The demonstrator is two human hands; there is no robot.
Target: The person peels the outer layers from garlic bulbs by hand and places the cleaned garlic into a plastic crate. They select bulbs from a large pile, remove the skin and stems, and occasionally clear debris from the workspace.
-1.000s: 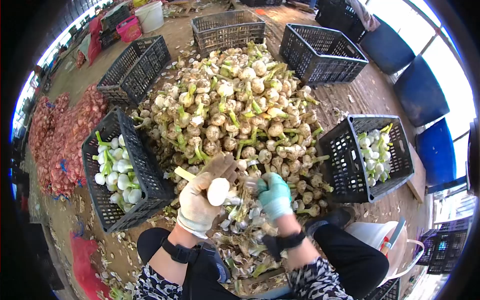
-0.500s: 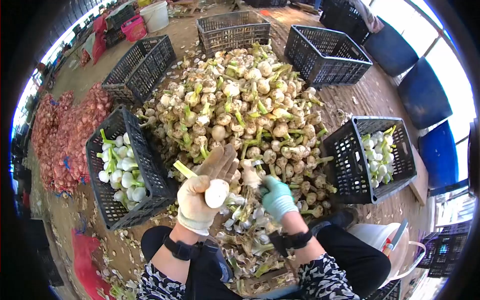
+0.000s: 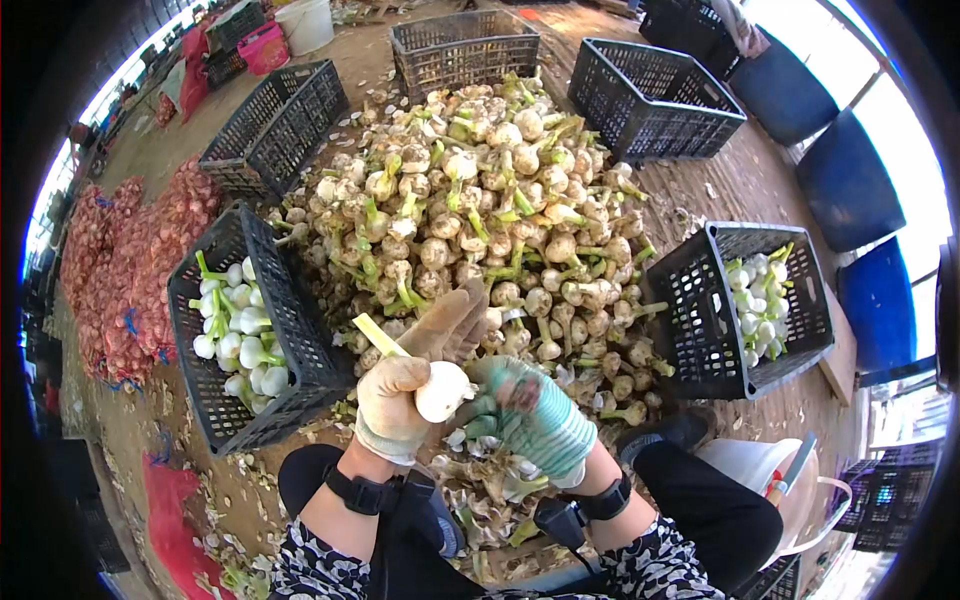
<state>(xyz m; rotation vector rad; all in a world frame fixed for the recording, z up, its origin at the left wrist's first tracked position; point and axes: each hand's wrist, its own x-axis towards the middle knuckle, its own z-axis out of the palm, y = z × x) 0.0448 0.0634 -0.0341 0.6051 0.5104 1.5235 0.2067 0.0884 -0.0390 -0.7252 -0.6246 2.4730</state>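
Observation:
My left hand (image 3: pixel 400 390), in a white glove with a soiled brown palm, holds a peeled white garlic bulb (image 3: pixel 444 392). Its pale green stem (image 3: pixel 378 334) points up and left. At the bulb's right side, by its root end, is my right hand (image 3: pixel 535 415) in a green striped glove. Its fingers are curled and partly blurred around something brownish that I cannot make out. Beyond both hands rises a heap of unpeeled garlic (image 3: pixel 470 200) with cut stems. Loose skins (image 3: pixel 480 490) lie below, between my legs.
Black crates with peeled garlic stand at left (image 3: pixel 255 340) and right (image 3: pixel 745 310). More black crates (image 3: pixel 465 50) ring the heap's far side. Red net sacks (image 3: pixel 140 265) lie at far left. By my right knee is a white bucket (image 3: pixel 750 465) with a blue-handled tool (image 3: pixel 797 465) on it.
My right hand has moved left and down to the bulb, and the pale skin in front of its fingers is no longer visible there. The left hand still holds the garlic bulb, shifted slightly right.

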